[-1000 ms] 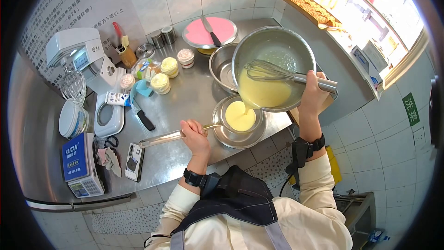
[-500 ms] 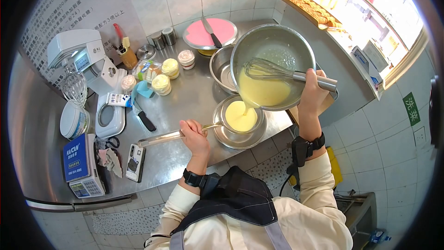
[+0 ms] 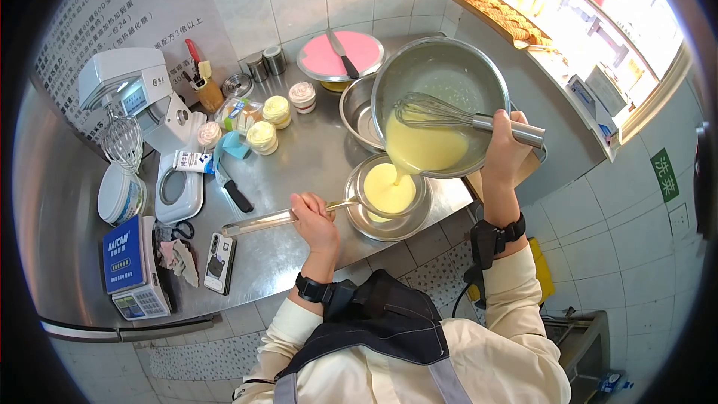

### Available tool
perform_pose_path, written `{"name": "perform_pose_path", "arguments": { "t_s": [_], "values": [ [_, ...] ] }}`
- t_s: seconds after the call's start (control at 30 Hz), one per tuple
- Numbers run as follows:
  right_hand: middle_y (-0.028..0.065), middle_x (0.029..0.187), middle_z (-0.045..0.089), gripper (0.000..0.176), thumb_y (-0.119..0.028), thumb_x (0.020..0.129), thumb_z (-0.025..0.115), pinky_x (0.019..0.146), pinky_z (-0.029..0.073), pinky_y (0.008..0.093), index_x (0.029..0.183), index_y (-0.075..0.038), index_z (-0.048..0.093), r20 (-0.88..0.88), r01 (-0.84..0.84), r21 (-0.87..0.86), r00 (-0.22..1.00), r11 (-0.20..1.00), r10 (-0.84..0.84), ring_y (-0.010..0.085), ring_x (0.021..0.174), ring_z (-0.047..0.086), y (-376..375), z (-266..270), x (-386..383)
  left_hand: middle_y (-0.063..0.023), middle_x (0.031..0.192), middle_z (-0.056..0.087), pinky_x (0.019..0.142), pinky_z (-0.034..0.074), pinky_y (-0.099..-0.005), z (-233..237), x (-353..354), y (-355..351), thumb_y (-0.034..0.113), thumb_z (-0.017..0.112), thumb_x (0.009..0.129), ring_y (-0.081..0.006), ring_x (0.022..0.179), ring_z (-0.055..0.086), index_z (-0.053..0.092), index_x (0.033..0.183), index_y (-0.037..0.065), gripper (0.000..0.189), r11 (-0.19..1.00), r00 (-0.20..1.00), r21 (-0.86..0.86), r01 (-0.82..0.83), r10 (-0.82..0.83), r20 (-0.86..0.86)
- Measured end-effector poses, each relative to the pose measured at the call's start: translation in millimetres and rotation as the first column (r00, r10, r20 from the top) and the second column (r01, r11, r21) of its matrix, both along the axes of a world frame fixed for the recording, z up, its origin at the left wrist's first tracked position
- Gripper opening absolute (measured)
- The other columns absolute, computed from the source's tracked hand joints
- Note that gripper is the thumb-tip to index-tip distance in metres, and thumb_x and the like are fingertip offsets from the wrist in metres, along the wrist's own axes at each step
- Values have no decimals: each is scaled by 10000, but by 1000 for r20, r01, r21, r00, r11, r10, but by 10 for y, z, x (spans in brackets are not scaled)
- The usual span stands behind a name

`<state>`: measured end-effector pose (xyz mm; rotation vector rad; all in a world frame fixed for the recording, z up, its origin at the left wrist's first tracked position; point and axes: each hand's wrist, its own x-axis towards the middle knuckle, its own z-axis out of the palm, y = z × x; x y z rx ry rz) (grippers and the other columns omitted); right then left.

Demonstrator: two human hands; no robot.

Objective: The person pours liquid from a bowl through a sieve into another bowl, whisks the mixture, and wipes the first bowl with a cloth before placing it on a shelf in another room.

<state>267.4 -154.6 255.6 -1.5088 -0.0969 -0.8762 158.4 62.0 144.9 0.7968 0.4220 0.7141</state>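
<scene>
My right hand point(image 3: 507, 151) is closed on the rim of a tilted metal mixing bowl point(image 3: 460, 60), with the handle of a balloon whisk point(image 3: 441, 112) pinned under its thumb. Pale yellow liquid point(image 3: 426, 151) runs over the bowl's lower lip in a stream. It falls into a round strainer point(image 3: 351, 202), where a yellow pool point(image 3: 387, 191) lies. My left hand point(image 3: 315, 221) wraps around the strainer's long handle and keeps it level. Under the strainer, a second metal bowl point(image 3: 410, 226) stands near the counter's front edge.
Behind is another metal bowl point(image 3: 351, 112), beside a pink-topped turntable point(image 3: 321, 52) with a knife point(image 3: 340, 52) lying on it. Cream-filled cups point(image 3: 262, 137), a blue-sheathed knife point(image 3: 238, 196), a phone point(image 3: 218, 263), a stand mixer point(image 3: 153, 97) and a scale point(image 3: 142, 299) occupy the left side.
Both hands hold almost the same position, and liquid still streams from the tilted bowl. A little yellow shows lower down, at the strainer's near side.
</scene>
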Motion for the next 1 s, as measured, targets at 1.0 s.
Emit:
{"name": "perform_pose_path", "arguments": {
  "t_s": [1.0],
  "values": [
    [-23,541,401,241,-93,741,554,471,296,228,571,-38,393,51,-19,-24,998,1000,20,49,524,336,13,41,16,26,471,269,361,147,-220,37,-37,-23,357,322,899,-72,414,214,266,522,145,436,999,999,0,-35,35,-18]
  ]
}}
